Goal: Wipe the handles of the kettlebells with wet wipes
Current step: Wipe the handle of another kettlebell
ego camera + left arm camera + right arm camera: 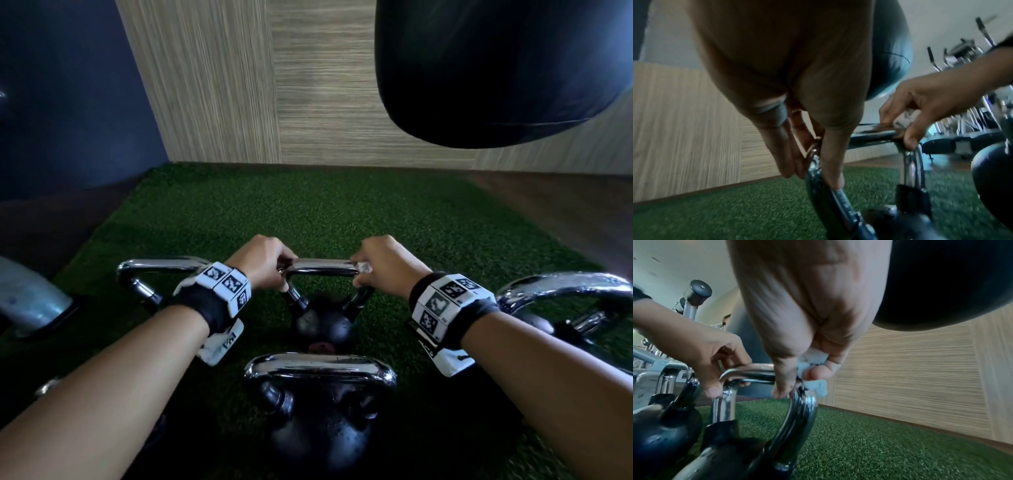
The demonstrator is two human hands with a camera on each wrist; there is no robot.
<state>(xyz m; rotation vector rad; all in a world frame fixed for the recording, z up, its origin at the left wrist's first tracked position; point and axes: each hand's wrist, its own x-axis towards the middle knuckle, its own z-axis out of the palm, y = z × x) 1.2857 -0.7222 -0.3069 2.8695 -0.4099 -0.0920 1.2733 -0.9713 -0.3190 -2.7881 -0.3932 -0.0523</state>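
Note:
A black kettlebell [323, 325] with a chrome handle [322, 266] stands on green turf in the middle of the head view. My left hand [265, 263] grips the handle's left corner [815, 162], thumb and fingers on either side of the bar. My right hand [380, 263] holds a crumpled white wet wipe [813, 369] pressed on the handle's right corner [803, 402]. The wipe [363, 266] peeks out between my fingers. A second kettlebell [320, 411] with a chrome handle stands nearer to me.
More kettlebell handles sit at the left [161, 270] and right [565, 287]. A black punching bag [496, 68] hangs at the upper right. The wood-panel wall [257, 85] rises behind the turf [325, 212]. Gym machines [962, 56] stand in the background.

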